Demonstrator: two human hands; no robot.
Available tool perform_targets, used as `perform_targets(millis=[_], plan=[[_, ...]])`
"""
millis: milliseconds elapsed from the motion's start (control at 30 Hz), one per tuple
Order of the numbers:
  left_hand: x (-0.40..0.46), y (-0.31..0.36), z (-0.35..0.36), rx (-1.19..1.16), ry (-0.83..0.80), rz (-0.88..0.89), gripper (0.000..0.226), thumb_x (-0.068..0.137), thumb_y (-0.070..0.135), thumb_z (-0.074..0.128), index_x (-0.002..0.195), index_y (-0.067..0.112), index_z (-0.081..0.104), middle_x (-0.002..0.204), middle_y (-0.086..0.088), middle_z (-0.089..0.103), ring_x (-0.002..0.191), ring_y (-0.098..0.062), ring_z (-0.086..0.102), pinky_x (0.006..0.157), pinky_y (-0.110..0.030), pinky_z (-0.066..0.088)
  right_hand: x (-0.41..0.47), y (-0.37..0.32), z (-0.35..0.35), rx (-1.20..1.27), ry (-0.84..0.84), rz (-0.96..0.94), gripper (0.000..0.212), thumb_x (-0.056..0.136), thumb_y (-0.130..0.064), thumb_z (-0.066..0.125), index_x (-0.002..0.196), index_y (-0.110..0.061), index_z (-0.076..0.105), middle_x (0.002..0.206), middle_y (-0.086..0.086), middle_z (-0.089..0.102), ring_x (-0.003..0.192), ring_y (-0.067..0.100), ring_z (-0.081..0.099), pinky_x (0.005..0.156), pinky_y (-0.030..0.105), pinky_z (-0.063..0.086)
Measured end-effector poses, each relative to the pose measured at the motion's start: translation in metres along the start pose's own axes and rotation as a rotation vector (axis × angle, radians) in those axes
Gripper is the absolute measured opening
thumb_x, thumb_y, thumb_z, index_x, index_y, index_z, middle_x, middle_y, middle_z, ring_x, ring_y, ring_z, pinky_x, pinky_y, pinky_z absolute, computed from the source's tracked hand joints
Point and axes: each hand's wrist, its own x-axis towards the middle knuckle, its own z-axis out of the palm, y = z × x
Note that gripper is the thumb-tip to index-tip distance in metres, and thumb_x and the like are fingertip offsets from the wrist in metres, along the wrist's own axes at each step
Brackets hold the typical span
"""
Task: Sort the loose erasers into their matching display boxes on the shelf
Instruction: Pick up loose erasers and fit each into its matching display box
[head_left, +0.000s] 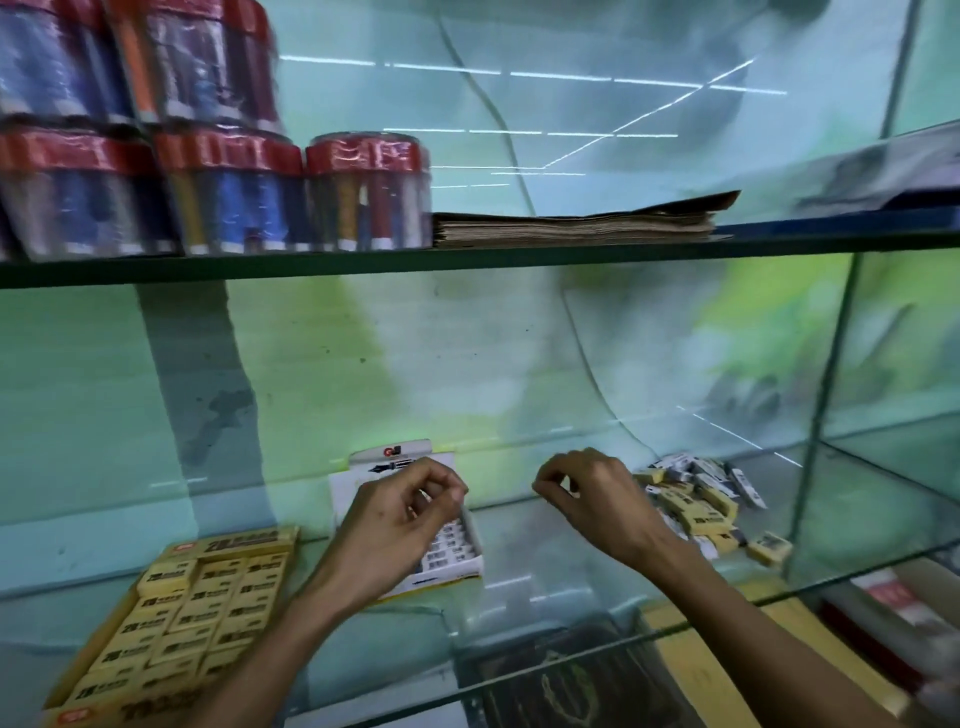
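Glass shelf carries everything: yellow display box front left, nearly full of yellow erasers; white display box mid-shelf with white erasers in rows; loose eraser pile at right, mixed yellow and white.

Left hand is over the white box, fingers curled with the tips pinched together. Looks like it's placing a small eraser, but the piece itself is hidden or blurred, so can't tell whether it's actually holding one.

Right hand hovers between the white box and the pile, just beside the pile's left edge, fingers loosely curled, nothing visible in it.

Step, as I read it: mid-sort, left hand feeding the white box while the right goes for the next piece. Plenty still in the pile, so task is well short of done.

Next move needs: right hand picks one eraser off the pile, checks the colour, white to the middle box, yellow to the left box. Yellow box has little room left, so pieces must go in flat and aligned with the rows.

Upper shelf holds red-lidded pen tubs and a paper stack; not involved.
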Motion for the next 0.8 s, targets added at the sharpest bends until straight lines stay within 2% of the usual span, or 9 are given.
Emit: perform_targets(millis=[100, 200, 267, 400, 500, 633, 700, 800], plan=[[0.009, 0.009, 0.028, 0.009, -0.088, 0.034, 0.010, 0.094, 0.021, 0.063, 0.089, 0.030, 0.067, 0.076, 0.013, 0.067, 0.064, -0.006, 0.060, 0.059, -0.015, 0.043, -0.015, 0.027, -0.021, -0.016, 0.001, 0.089, 0.008, 0.092, -0.028, 0.062, 0.093, -0.027, 0.069, 0.091, -0.012, 0.069, 0.077, 0.004, 0.052, 0.069, 0.022, 0.041], [0.018, 0.018, 0.052, 0.054, -0.152, 0.087, 0.007, 0.094, 0.026, 0.063, 0.090, 0.031, 0.066, 0.079, 0.013, 0.067, 0.069, -0.005, 0.062, 0.059, -0.011, 0.041, -0.022, 0.055, -0.039, -0.065, 0.039, 0.248, 0.013, 0.088, -0.034, 0.067, 0.096, -0.025, 0.068, 0.089, -0.007, 0.068, 0.083, 0.013, 0.060, 0.071, 0.029, 0.046], [0.024, 0.024, 0.067, 0.066, -0.185, 0.124, 0.006, 0.094, 0.026, 0.063, 0.091, 0.031, 0.066, 0.081, 0.014, 0.066, 0.070, -0.008, 0.060, 0.061, -0.015, 0.044, -0.026, 0.072, -0.052, -0.113, 0.022, 0.370, 0.024, 0.084, -0.043, 0.068, 0.100, -0.026, 0.067, 0.093, -0.004, 0.067, 0.090, 0.018, 0.062, 0.074, 0.031, 0.048], [0.036, 0.034, 0.092, 0.061, -0.255, 0.142, 0.004, 0.093, 0.026, 0.063, 0.093, 0.028, 0.067, 0.086, 0.012, 0.066, 0.073, -0.017, 0.059, 0.067, -0.026, 0.048, -0.032, 0.091, -0.067, -0.170, -0.145, 0.501, 0.040, 0.077, -0.059, 0.062, 0.104, -0.029, 0.061, 0.101, 0.000, 0.065, 0.097, 0.024, 0.059, 0.077, 0.035, 0.050], [0.043, 0.039, 0.104, 0.046, -0.275, 0.139, 0.004, 0.093, 0.026, 0.064, 0.093, 0.027, 0.067, 0.087, 0.010, 0.067, 0.075, -0.019, 0.059, 0.068, -0.025, 0.048, -0.033, 0.096, -0.069, -0.212, -0.196, 0.519, 0.044, 0.075, -0.064, 0.059, 0.103, -0.029, 0.063, 0.103, -0.001, 0.070, 0.099, 0.024, 0.061, 0.082, 0.036, 0.051], [0.047, 0.040, 0.109, 0.033, -0.284, 0.127, 0.004, 0.093, 0.028, 0.064, 0.093, 0.029, 0.068, 0.087, 0.010, 0.067, 0.076, -0.017, 0.059, 0.069, -0.023, 0.048, -0.030, 0.092, -0.070, -0.175, -0.254, 0.495, 0.031, 0.081, -0.053, 0.062, 0.099, -0.028, 0.063, 0.094, -0.006, 0.067, 0.091, 0.017, 0.061, 0.079, 0.034, 0.052], [0.047, 0.039, 0.107, 0.027, -0.274, 0.121, 0.004, 0.093, 0.028, 0.064, 0.093, 0.030, 0.068, 0.088, 0.011, 0.066, 0.076, -0.014, 0.059, 0.068, -0.018, 0.047, -0.029, 0.090, -0.070, -0.134, -0.237, 0.445, 0.030, 0.081, -0.045, 0.065, 0.105, -0.027, 0.062, 0.097, -0.009, 0.067, 0.089, 0.014, 0.060, 0.078, 0.031, 0.051], [0.047, 0.035, 0.099, 0.025, -0.241, 0.088, 0.005, 0.093, 0.028, 0.063, 0.095, 0.031, 0.067, 0.091, 0.013, 0.066, 0.075, -0.009, 0.059, 0.064, -0.010, 0.044, -0.029, 0.082, -0.070, -0.016, -0.122, 0.309, 0.031, 0.085, -0.033, 0.067, 0.114, -0.031, 0.058, 0.105, -0.014, 0.066, 0.086, 0.001, 0.060, 0.073, 0.018, 0.048]])
